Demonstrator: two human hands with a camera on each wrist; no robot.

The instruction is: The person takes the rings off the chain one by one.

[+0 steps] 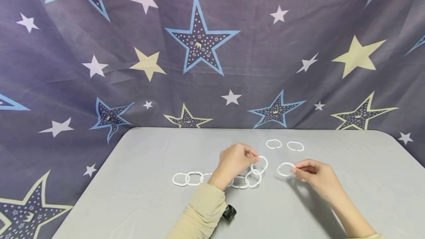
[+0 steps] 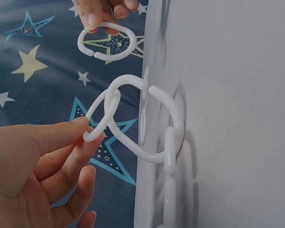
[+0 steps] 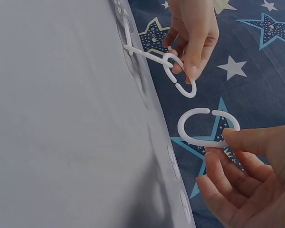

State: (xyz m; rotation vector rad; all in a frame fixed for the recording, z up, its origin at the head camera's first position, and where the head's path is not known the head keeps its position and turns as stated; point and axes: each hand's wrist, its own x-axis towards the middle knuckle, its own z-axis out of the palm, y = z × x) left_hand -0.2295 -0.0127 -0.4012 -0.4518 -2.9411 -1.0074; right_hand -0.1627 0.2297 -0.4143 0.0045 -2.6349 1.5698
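My left hand (image 1: 236, 160) pinches the end link (image 1: 263, 164) of a white plastic chain, lifting it off the table. The rest of the chain (image 1: 180, 179) runs leftward across the tabletop, partly hidden behind my left wrist. Between thumb and fingers, my right hand (image 1: 315, 176) holds a separate white oval link (image 1: 284, 169) a little to the right of the chain's end, not touching it. A small gap shows in this loose link (image 3: 194, 113) in the right wrist view. The chain's end link (image 2: 97, 116) also hangs through its neighbour in the left wrist view.
Two loose white links, one on the left (image 1: 273, 144) and one on the right (image 1: 295, 146), lie farther back on the grey table (image 1: 149, 209). A black object (image 1: 229, 213) is at my left wrist. A star-patterned cloth (image 1: 252, 65) hangs behind the table.
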